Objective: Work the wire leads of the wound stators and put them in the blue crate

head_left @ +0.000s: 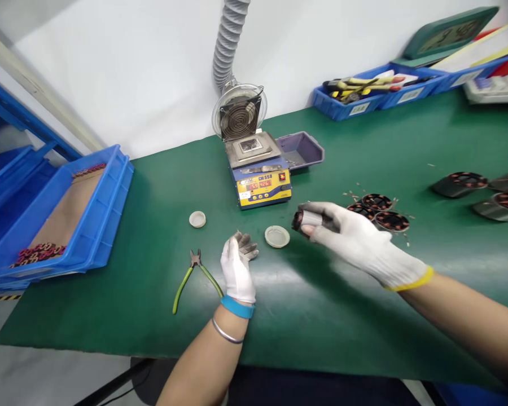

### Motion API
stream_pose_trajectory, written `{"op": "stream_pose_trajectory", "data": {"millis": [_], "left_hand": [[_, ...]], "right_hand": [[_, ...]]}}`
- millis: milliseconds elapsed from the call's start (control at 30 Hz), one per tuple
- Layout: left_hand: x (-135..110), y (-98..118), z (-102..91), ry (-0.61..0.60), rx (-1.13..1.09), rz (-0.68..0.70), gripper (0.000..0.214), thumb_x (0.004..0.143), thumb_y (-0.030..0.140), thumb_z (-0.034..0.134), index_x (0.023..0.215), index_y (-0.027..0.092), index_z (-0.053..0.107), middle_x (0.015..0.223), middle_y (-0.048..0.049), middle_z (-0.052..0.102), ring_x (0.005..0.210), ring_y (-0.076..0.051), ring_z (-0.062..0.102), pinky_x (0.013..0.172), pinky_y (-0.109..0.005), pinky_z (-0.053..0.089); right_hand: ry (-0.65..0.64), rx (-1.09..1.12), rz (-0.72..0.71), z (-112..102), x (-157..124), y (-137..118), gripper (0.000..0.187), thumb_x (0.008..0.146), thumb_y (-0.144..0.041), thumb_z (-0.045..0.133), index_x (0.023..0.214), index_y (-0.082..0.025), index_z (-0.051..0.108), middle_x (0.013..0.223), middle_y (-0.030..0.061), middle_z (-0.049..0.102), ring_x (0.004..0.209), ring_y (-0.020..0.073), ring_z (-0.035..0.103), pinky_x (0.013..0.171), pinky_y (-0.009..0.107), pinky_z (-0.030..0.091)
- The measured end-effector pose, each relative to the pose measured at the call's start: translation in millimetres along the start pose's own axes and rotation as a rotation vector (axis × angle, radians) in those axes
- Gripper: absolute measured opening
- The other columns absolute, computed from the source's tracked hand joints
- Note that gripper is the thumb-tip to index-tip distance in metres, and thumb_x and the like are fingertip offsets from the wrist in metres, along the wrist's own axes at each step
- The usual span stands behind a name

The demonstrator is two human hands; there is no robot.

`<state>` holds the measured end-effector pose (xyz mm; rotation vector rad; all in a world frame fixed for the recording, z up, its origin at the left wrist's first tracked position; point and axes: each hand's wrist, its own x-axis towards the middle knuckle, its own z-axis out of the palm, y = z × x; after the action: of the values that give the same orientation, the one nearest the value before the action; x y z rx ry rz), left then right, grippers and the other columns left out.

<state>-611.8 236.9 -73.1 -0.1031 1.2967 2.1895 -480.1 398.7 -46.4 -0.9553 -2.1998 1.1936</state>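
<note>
My right hand [342,228], in a white glove with a yellow cuff, grips a small cylindrical motor stator [308,219] lying sideways, its dark wound end facing left. My left hand [239,262], gloved with grey fingertips, hovers over the table with fingers loosely bent and apart, and nothing shows in it. Just right of it lies a shallow pale dish [277,237]. Below and left are side cutters [195,260] with green handles, jaws spread. A smaller round dish [197,219] sits farther left. Beside my right hand stand several stators [392,221] with wire ends sticking out.
A solder pot [263,189] with a digital display stands at the back, a fan and grey duct hose [228,42] behind it. Next to it is a purple tray [317,152]. Blue bins [334,110] hold tools; blue crates [110,225] stand left. More metal cylinders [459,185] are at right.
</note>
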Motion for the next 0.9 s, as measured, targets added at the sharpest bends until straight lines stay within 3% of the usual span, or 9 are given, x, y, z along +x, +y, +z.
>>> {"op": "stream_pose_trajectory", "data": {"millis": [67,167,267,467,600,700,833,900], "left_hand": [[0,1,0.3,-0.002,0.002,0.001,0.045,0.081,0.054,0.083,0.099,0.016,0.069,0.091,-0.0076,0.073,0.072,-0.017,0.069,0.07,-0.03,0.052],[0,3,1.4,0.002,0.012,-0.008,0.045,0.08,0.055,0.083,0.098,0.016,0.069,0.09,-0.0073,0.072,0.071,-0.017,0.068,0.069,-0.03,0.05],[0,4,2.7,0.007,0.025,-0.008,0.045,0.08,0.056,0.082,0.097,0.017,0.068,0.089,-0.0072,0.072,0.071,-0.017,0.067,0.068,-0.03,0.05],[-2,-2,2.7,0.006,0.078,0.029,0.05,0.077,0.06,0.083,0.099,0.017,0.07,0.092,-0.0083,0.074,0.073,-0.018,0.069,0.07,-0.031,0.051],[-3,-7,0.9,-0.011,0.104,0.052,0.06,0.072,0.065,0.086,0.103,0.016,0.071,0.095,-0.01,0.075,0.075,-0.018,0.071,0.071,-0.032,0.053],[-5,-9,1.3,-0.015,0.153,0.076,0.061,0.075,0.067,0.083,0.106,0.016,0.072,0.099,-0.0115,0.077,0.078,-0.019,0.073,0.073,-0.033,0.056],[-10,-11,4.2,-0.051,0.265,0.148,0.057,0.079,0.066,0.081,0.107,0.018,0.074,0.105,-0.0137,0.078,0.084,-0.023,0.074,0.078,-0.038,0.059],[-14,-12,4.7,-0.073,0.31,0.226,0.053,0.08,0.062,0.082,0.109,0.018,0.075,0.11,-0.0148,0.078,0.093,-0.026,0.075,0.088,-0.042,0.059]], "right_hand": [[0.082,-0.298,-0.197,-2,0,-3,0.053,0.086,-0.042,0.071,0.134,-0.021,0.069,0.127,0.0153,0.074,0.104,0.0348,0.074,0.082,0.045,0.062],[0.049,-0.805,-0.501,1,4,-7,0.033,0.093,-0.032,0.062,0.12,-0.021,0.076,0.121,0.0158,0.074,0.092,0.0306,0.072,0.068,0.037,0.051],[0.026,-1.004,-0.631,9,7,-3,0.034,0.098,-0.021,0.052,0.122,-0.023,0.076,0.114,0.0147,0.076,0.083,0.0254,0.067,0.064,0.034,0.042],[0.03,-1.043,-0.659,18,3,8,0.036,0.102,-0.021,0.049,0.127,-0.023,0.075,0.115,0.0153,0.077,0.084,0.0251,0.068,0.063,0.034,0.036],[0.035,-0.994,-0.6,5,17,-11,0.03,0.1,-0.025,0.057,0.123,-0.021,0.076,0.116,0.0143,0.077,0.084,0.0255,0.068,0.063,0.033,0.036],[0.124,-0.925,-0.532,-12,53,-43,0.035,0.095,-0.029,0.065,0.127,-0.017,0.073,0.124,0.0176,0.074,0.092,0.0282,0.069,0.068,0.032,0.04],[0.271,-0.808,-0.489,-27,125,-90,0.043,0.105,-0.037,0.049,0.134,-0.012,0.069,0.131,0.018,0.068,0.114,0.0313,0.067,0.088,0.037,0.047],[0.293,-0.738,-0.488,-26,161,-108,0.042,0.102,-0.036,0.053,0.128,-0.007,0.07,0.129,0.017,0.069,0.118,0.0299,0.066,0.098,0.04,0.047]]}}
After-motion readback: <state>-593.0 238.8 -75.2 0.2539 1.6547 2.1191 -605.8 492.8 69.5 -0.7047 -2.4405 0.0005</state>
